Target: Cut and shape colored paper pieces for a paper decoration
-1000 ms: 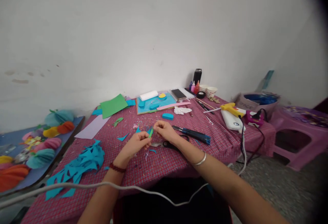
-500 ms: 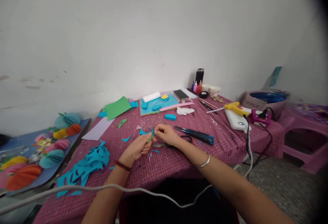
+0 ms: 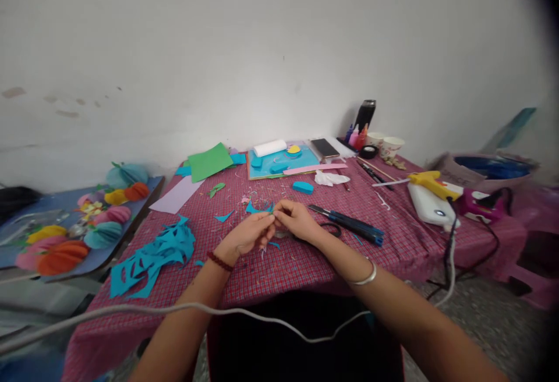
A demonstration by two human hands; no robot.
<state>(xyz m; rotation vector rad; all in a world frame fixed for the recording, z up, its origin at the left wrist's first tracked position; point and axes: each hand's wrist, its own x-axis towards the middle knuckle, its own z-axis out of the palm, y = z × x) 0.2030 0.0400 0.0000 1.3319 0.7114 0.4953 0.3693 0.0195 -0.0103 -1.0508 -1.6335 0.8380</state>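
Note:
My left hand (image 3: pixel 254 232) and my right hand (image 3: pixel 297 222) meet over the table, thumbs and fingertips pinched together. The small green paper piece seen between them a moment ago is now almost wholly hidden by the fingers. Just behind the fingertips lies a curved blue paper scrap (image 3: pixel 257 208), with another pointed blue scrap (image 3: pixel 224 217) to its left. Beyond my left hand is a green paper leaf shape (image 3: pixel 216 189). A blue-and-black cutter (image 3: pixel 356 225) lies right of my right hand, beside a black loop handle (image 3: pixel 332 230) partly covered by my wrist.
A pile of cut blue paper (image 3: pixel 159 257) lies left on the checked tablecloth (image 3: pixel 262 283). Green paper (image 3: pixel 210 162), a blue eraser-like block (image 3: pixel 303 187) and a phone (image 3: pixel 325 148) are farther back. A yellow glue gun (image 3: pixel 432 184) sits right. A white cable (image 3: pixel 244 312) crosses in front.
The view has turned slightly, so the table things sit differently in frame. My hands have drawn closer together at the fingertips, and the green paper piece has gone out of sight between them.

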